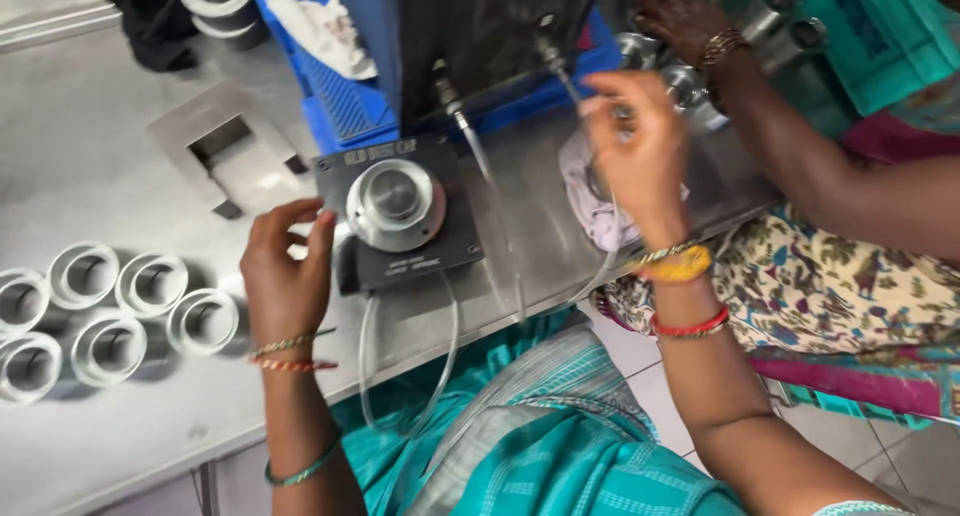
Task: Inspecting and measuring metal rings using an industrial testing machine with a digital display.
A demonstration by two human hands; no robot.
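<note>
My left hand (pixel 285 276) rests on the steel table at the left edge of a black gauge base (pixel 400 261), fingers curved and apart, holding nothing. A round metal ring part (pixel 395 204) sits on top of that base, just right of my thumb. My right hand (pixel 635 151) is raised above a crumpled pale pink cloth (pixel 590 211) near the table's right edge. Its fingers are partly curled, and I cannot tell whether they grip anything. Clear tubes (pixel 480 161) run from the dark machine (pixel 470 36) down past the base.
Several metal rings (pixel 110 311) stand in rows at the left on the steel table (pixel 120 156). A flat metal bracket (pixel 225 151) lies behind them. Blue crates (pixel 340 106) sit at the back. Another person's hand (pixel 680 21) and arm reach over metal parts (pixel 640 51) at the back right.
</note>
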